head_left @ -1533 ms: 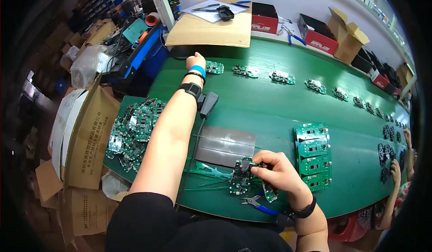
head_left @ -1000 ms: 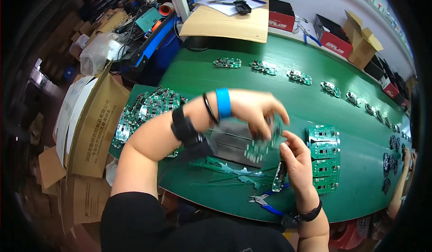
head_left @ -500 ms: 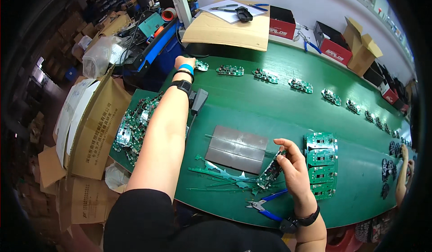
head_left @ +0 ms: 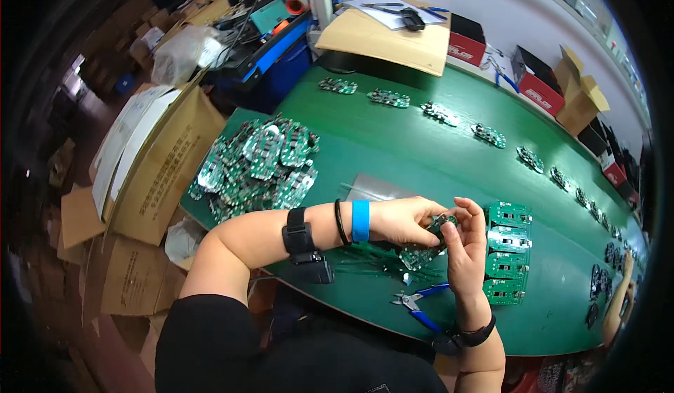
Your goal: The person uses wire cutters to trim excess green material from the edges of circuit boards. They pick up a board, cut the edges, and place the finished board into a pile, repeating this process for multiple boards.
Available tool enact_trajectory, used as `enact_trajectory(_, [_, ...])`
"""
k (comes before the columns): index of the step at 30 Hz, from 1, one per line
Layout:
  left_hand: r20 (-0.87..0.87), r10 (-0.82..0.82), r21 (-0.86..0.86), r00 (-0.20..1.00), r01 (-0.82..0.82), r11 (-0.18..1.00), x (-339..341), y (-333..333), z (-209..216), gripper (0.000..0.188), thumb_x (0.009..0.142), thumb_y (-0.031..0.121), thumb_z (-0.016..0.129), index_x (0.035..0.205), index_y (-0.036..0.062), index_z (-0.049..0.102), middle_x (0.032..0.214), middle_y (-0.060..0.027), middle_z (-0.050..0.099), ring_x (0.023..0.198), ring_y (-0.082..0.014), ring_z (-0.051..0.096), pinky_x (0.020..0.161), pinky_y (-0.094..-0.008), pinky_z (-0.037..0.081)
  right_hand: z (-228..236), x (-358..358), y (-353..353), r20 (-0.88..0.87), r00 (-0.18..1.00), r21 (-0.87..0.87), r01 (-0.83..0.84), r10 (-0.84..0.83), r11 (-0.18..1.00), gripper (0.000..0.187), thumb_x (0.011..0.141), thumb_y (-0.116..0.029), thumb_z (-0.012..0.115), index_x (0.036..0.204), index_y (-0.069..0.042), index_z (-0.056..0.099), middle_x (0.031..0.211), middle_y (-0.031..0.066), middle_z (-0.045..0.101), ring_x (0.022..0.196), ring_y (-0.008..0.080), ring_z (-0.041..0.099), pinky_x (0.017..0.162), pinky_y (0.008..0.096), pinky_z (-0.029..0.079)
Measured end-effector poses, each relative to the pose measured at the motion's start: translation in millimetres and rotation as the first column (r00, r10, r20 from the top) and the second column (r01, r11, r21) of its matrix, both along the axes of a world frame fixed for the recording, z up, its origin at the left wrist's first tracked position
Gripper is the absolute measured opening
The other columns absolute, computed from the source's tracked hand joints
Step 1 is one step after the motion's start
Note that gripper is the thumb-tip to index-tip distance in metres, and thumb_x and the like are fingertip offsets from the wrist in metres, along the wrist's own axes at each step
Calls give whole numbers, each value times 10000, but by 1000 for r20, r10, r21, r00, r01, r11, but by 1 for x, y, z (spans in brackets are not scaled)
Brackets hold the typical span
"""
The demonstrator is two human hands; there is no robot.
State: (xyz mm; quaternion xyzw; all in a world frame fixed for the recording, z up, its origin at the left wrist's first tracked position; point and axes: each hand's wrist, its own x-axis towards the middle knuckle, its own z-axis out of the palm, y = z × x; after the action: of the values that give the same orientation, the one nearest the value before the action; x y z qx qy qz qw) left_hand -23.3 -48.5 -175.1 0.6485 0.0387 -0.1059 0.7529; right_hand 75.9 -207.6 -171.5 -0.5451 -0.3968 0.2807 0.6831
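My left hand [head_left: 404, 221] reaches across from the left and pinches a small green circuit board [head_left: 421, 256], fingers closed. My right hand [head_left: 466, 245] holds the same board from the other side, thumb and fingers pressed on its upper end. The fingers partly hide the board. Under my hands lies a grey metal plate [head_left: 375, 187], mostly covered by the left one. Blue-handled side cutters [head_left: 421, 304] rest with their jaws apart just below the right hand. Beside that hand stands a panel of joined green circuit boards [head_left: 509, 252].
A heap of circuit boards [head_left: 260, 158] lies at the left. Single boards [head_left: 389, 98] run in a curved row along the green table's far side. Cardboard boxes [head_left: 151, 182] stand left of the table. Another person's hand [head_left: 625, 270] is at the far right, near dark parts.
My left hand has come back from the far end of the row, leaving a board there, and meets my right hand at the held board. The view has shifted.
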Motion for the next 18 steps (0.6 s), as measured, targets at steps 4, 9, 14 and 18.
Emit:
enact_trajectory(4, [86,334,296,939,-344,891,-41,33,24,541,866,-23,624,1358,72,419,1012,-57,587,876,-103,555,739,-256,481,5,8,-2,764,644,-106,171,-29,980,325,868,-40,635,1192,-49,608,1226,157,584,1078,333,523,944,401,431])
enact_trajectory(9, [450,527,668,722,-663,338,-120,89,60,489,827,-25,653,1300,45,548,971,-67,615,918,-111,580,796,-277,503,-28,25,-2,881,467,-233,291,75,928,294,812,10,631,1103,-32,645,1080,165,632,1039,362,565,888,436,457])
enact_trajectory(14, [565,729,633,387,-769,-83,-207,140,65,485,816,-11,684,1290,49,599,1042,-66,631,862,-99,585,761,-251,501,-38,28,8,833,552,-172,233,15,957,54,828,2,614,867,8,652,840,163,633,849,367,605,754,438,487])
enact_trajectory(18, [547,832,399,87,-901,-168,-264,167,53,441,831,-31,675,1260,-45,575,985,-108,692,858,-149,656,760,-282,535,-18,18,5,709,703,-149,221,-52,964,41,838,17,618,873,31,633,815,171,627,775,340,618,706,374,484])
